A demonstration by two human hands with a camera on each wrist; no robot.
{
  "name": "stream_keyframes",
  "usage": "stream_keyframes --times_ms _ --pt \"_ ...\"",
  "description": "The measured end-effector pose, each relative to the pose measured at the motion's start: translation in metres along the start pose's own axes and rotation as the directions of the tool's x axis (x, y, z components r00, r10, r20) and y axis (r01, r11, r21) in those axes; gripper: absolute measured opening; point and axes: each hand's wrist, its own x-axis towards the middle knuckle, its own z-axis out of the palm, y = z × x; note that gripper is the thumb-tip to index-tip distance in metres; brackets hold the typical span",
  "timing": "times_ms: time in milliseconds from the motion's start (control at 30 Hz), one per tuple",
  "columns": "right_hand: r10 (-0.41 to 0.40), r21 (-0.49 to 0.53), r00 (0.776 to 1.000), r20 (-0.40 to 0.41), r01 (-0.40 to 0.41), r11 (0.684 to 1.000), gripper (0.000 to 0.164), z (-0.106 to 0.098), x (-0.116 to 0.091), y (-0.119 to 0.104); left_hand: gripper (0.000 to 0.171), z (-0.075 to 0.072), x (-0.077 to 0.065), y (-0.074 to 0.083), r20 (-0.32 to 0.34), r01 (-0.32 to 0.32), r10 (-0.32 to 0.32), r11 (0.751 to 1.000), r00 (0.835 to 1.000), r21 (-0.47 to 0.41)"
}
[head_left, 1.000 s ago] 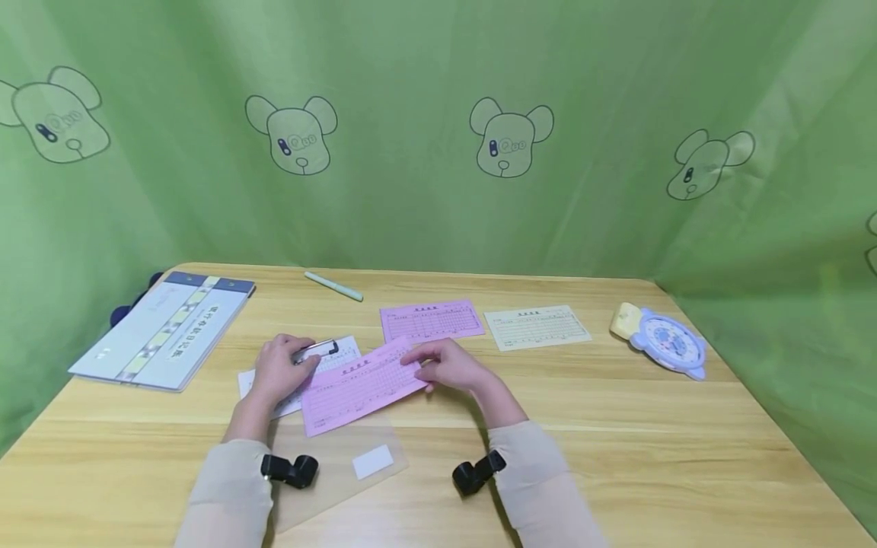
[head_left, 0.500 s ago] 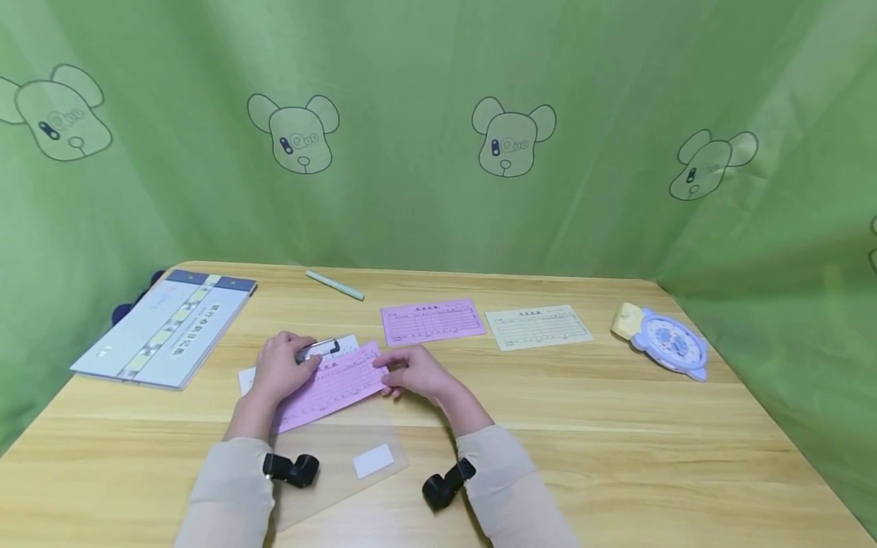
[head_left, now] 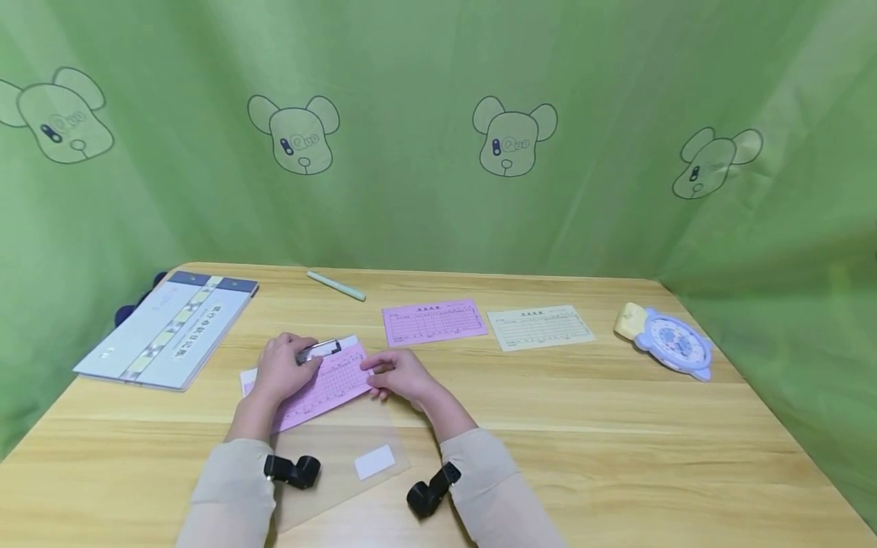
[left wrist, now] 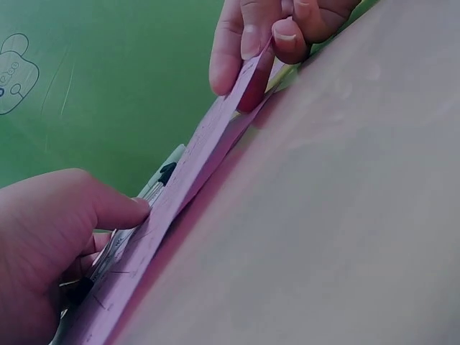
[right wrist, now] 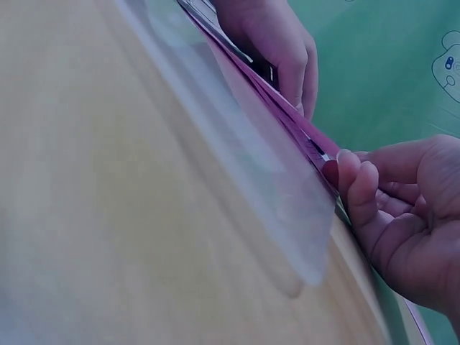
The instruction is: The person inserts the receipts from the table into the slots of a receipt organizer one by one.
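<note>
A translucent clipboard [head_left: 322, 495] with a white label lies slanted before me, its metal clip [head_left: 322, 349] at the far end. My left hand [head_left: 284, 369] grips it at the clip; in the left wrist view, the thumb [left wrist: 126, 212] presses beside the pink form while the other fingers curl behind the clip. A pink printed form [head_left: 329, 388] lies over a white sheet [head_left: 348, 342] at that end, partly hidden by the left hand. My right hand [head_left: 400, 374] pinches the form's right edge between thumb and fingers, seen close in the right wrist view.
Behind lie another pink form [head_left: 435, 322], a pale green form [head_left: 541, 327] and a light green pen [head_left: 336, 285]. A blue-white account book [head_left: 167, 331] is at left. A blue round toy-like object [head_left: 674, 344] with a yellow block [head_left: 630, 320] sits at right.
My right hand has moved left, bringing the pink form farther over the white sheet and under the left hand's thumb side. The left hand has stayed at the clip.
</note>
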Motion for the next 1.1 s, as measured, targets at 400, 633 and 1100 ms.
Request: stream_keyframes --times_ms 400,633,1100 --pt "0.043 0.018 0.999 -0.021 -0.043 0.999 0.024 0.0015 -0.0006 0.0003 0.038 0.0006 -0.0003 -0.0017 0.017 -0.008 0.008 1.000 1.000 -0.010" --pt "0.038 -0.009 0.999 -0.023 -0.038 0.999 0.023 0.0015 -0.0006 -0.0016 0.038 0.0002 -0.0001 -0.0012 0.025 -0.011 0.012 1.000 1.000 -0.017" --pt "0.041 -0.016 0.999 -0.022 -0.041 0.999 0.024 0.0035 0.0002 -0.0031 0.031 -0.0015 -0.0013 0.0015 0.012 -0.131 0.130 0.986 0.991 0.104"
